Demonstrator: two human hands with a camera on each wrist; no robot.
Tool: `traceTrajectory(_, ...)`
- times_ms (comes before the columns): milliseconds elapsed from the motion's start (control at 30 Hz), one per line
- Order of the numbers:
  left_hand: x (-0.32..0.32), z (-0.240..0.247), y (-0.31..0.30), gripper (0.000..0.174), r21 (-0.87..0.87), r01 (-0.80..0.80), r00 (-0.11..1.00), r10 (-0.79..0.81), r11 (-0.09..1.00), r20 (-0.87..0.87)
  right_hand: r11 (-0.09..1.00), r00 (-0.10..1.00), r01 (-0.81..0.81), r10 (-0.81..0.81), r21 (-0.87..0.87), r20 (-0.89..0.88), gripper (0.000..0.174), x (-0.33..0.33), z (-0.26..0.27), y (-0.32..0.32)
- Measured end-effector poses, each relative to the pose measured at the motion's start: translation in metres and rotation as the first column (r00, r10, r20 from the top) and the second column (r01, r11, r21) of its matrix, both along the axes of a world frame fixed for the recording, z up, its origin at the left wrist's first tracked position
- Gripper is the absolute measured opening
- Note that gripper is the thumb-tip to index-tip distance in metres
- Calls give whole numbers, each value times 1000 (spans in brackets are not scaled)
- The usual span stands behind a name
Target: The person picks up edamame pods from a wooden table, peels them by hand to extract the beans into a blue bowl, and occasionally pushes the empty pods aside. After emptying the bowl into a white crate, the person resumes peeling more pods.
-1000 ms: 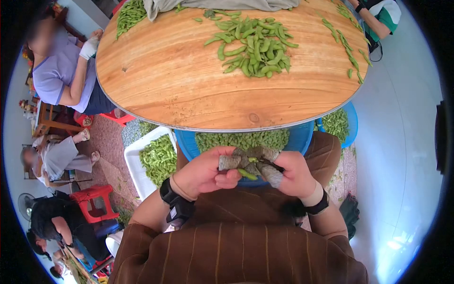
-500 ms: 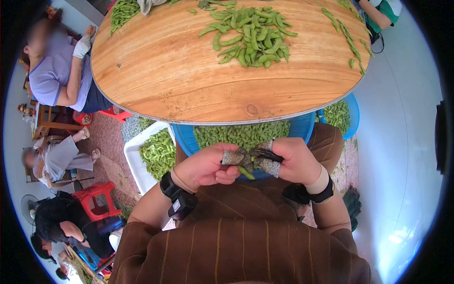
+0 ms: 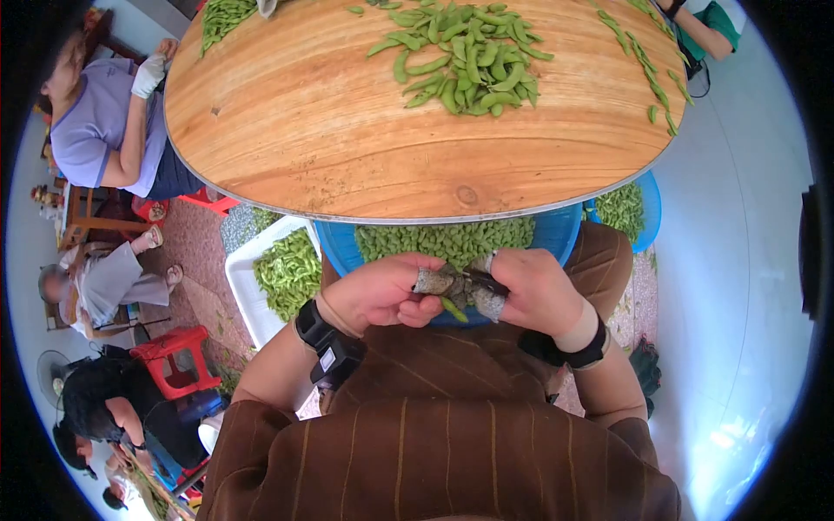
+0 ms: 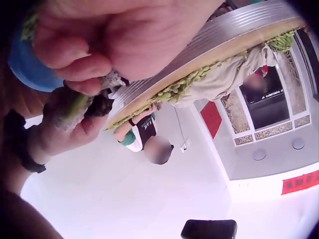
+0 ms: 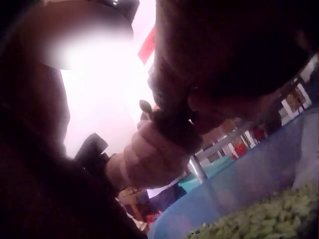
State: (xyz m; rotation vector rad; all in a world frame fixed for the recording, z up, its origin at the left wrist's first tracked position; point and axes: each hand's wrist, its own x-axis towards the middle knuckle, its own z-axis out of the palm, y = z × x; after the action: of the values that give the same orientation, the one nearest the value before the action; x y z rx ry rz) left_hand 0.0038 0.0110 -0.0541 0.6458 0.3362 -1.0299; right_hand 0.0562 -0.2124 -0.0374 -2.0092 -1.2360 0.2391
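Both hands meet over the near side of a blue basin (image 3: 333, 271) that holds shelled green beans (image 3: 443, 241). Between their fingertips is a green edamame pod (image 3: 453, 308), its lower end sticking out below. My left hand (image 3: 382, 293) pinches the pod, with grey wrapping round thumb and finger. My right hand (image 3: 546, 291), its fingers also wrapped in grey, pinches at the pod's other end; a dark piece shows along its thumb. In the left wrist view the pod (image 4: 79, 106) lies across the right fingers. The right wrist view shows the hands mostly in shadow.
Above the basin stands a round wooden table (image 3: 287, 130) with a heap of pods (image 3: 478, 69). A white tray (image 3: 243, 291) of pods is on the left, a second blue basin (image 3: 651, 213) on the right. Other people sit around, one in a lilac shirt (image 3: 104, 130).
The head view has shifted, so the table sits higher in it. The hands stay together on the pod, with small finger movements and the right hand slightly higher in view.
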Motion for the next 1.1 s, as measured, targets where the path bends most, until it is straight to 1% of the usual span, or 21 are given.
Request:
traceTrajectory(67,-1,-5,-3,10,11,-105,993,105,994,-49,987,987,160,-161,-8,-22,18,-2,-15,4)
traceTrajectory(100,-1,-4,-4,10,10,-107,993,107,994,-47,987,987,158,-158,-8,-19,18,-2,-25,4)
traceTrajectory(133,-1,-3,-5,8,34,-127,991,128,991,-31,956,926,285,-293,-68,-237,20,-1,-36,2)
traceTrajectory(167,-2,-2,-5,8,58,-148,989,149,987,-18,909,799,388,-415,-155,-434,21,-2,-42,-1)
traceTrajectory(200,-3,-2,-5,8,61,-150,988,152,987,-18,910,800,386,-413,-153,-435,21,-2,-41,-2)
traceTrajectory(267,-6,-2,-6,11,193,-236,970,218,952,109,906,719,396,-407,-150,-563,22,-3,-33,-5)
traceTrajectory(300,-7,-3,-8,11,193,-238,969,220,952,108,911,538,362,-376,-196,-755,18,-6,-18,-4)
traceTrajectory(333,-7,-4,-10,12,274,-256,963,221,927,152,911,538,361,-376,-197,-755,18,-7,-15,-1)
traceTrajectory(400,-8,-5,-14,14,348,-275,956,216,896,198,936,343,351,-162,-34,-925,14,-9,-11,3)
traceTrajectory(500,-12,-1,-14,14,378,-267,935,143,886,326,932,370,360,-177,-35,-912,12,-9,-20,4)
traceTrajectory(533,-16,8,-9,14,478,-304,915,112,824,388,928,362,371,-180,-35,-914,12,-8,-21,4)
traceTrajectory(633,-43,5,24,15,701,-424,869,41,574,493,923,334,384,-163,-24,-928,16,-7,-15,1)
traceTrajectory(700,-67,-14,67,15,912,-386,823,-394,140,409,918,326,397,-142,-1,-934,14,-6,-12,0)
traceTrajectory(733,-76,-17,81,14,940,-299,778,-613,-165,139,913,320,409,-124,18,-939,13,-6,-12,0)
traceTrajectory(767,-83,-18,87,12,846,-257,682,-708,-467,-183,912,317,409,-122,20,-941,13,-6,-13,0)
traceTrajectory(867,-93,-12,87,12,823,-312,714,-688,-475,-127,913,341,404,-89,60,-936,13,-6,-15,4)
traceTrajectory(900,-86,-5,79,13,804,-510,654,-745,-306,131,919,352,391,-103,46,-930,14,-7,-13,6)
traceTrajectory(967,-64,13,50,15,709,-698,485,-663,99,570,925,369,377,-119,32,-922,14,-9,-11,8)
traceTrajectory(1033,-46,12,19,13,570,-715,334,-519,404,787,951,444,310,-131,15,-886,15,-12,-10,9)
traceTrajectory(1067,-37,18,9,13,563,-719,328,-515,408,792,950,450,311,-136,11,-883,15,-13,-8,9)
traceTrajectory(1100,-27,26,1,11,661,-398,552,-409,636,726,952,467,305,-125,27,-876,15,-14,-7,8)
